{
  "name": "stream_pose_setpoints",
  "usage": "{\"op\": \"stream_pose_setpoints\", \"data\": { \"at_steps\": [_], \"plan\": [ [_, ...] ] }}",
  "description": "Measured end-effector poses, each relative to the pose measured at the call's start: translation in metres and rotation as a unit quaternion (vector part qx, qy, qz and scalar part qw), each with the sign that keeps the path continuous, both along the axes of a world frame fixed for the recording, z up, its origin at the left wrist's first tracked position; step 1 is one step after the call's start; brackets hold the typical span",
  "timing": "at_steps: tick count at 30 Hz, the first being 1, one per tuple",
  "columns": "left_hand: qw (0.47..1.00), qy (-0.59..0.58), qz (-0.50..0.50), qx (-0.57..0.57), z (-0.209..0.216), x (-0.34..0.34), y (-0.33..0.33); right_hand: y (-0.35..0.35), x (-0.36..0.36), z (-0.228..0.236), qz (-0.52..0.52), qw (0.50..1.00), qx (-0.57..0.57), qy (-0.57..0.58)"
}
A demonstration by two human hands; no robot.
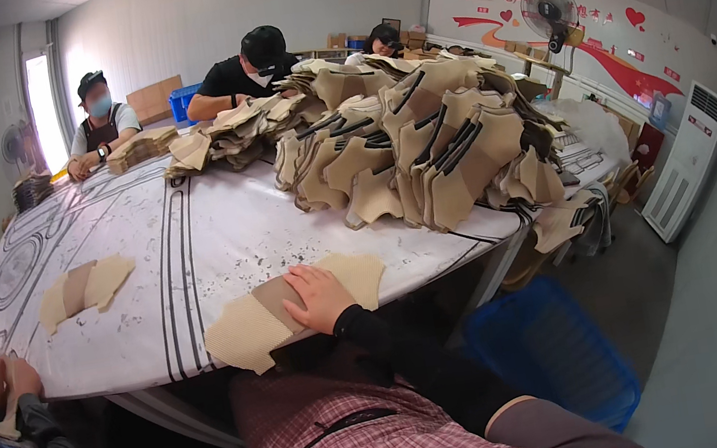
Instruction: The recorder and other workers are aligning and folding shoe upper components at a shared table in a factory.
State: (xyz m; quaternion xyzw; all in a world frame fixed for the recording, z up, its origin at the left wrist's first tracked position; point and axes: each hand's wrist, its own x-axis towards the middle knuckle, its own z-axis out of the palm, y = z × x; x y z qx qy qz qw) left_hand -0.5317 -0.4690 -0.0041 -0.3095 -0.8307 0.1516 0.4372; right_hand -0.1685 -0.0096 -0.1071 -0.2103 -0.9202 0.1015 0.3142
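My right hand (323, 296) lies on a beige mesh fabric piece (244, 331) with a brown middle band, at the table's near edge. Its fingers are stretched out over the brown band and hold nothing. The piece has curved, cut-out edges, and its near side reaches the table rim. My left hand is out of sight. A similar fabric piece (88, 290) lies flat further left. Beyond my right hand rises a large heap of such pieces (458, 142), many with dark strips.
The table (141, 333) has a white, black-lined cover. At the left edge, a co-worker's hands (17, 379) hold something I cannot make out. Other people (246, 78) sit across the table. A blue plastic crate (552, 353) stands on the floor at right, near an air conditioner (685, 163).
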Motion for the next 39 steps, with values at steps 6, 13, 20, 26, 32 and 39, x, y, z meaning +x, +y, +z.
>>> {"op": "stream_pose_setpoints", "data": {
  "at_steps": [6,13,20,26,32,39],
  "plan": [
    [1.0,-0.014,0.014,0.013,-0.013,-0.026,-0.011,0.004,-0.006,0.016,0.002,1.0,0.019,0.004],
    [0.999,-0.029,0.03,0.029,-0.026,-0.055,-0.024,-0.002,-0.006,0.008,0.026,0.999,0.023,-0.032],
    [0.997,-0.045,0.047,0.045,-0.032,-0.076,-0.032,-0.007,-0.017,0.006,0.023,1.0,0.006,-0.003],
    [0.995,-0.058,0.06,0.057,-0.033,-0.088,-0.037,-0.006,-0.02,0.006,0.034,0.999,0.028,-0.024],
    [0.992,-0.072,0.072,0.071,-0.035,-0.101,-0.042,-0.012,-0.017,-0.004,0.034,0.999,0.009,-0.014],
    [0.989,-0.087,0.089,0.086,-0.039,-0.12,-0.053,-0.012,-0.02,-0.004,0.045,0.998,0.017,-0.035]
  ]
}}
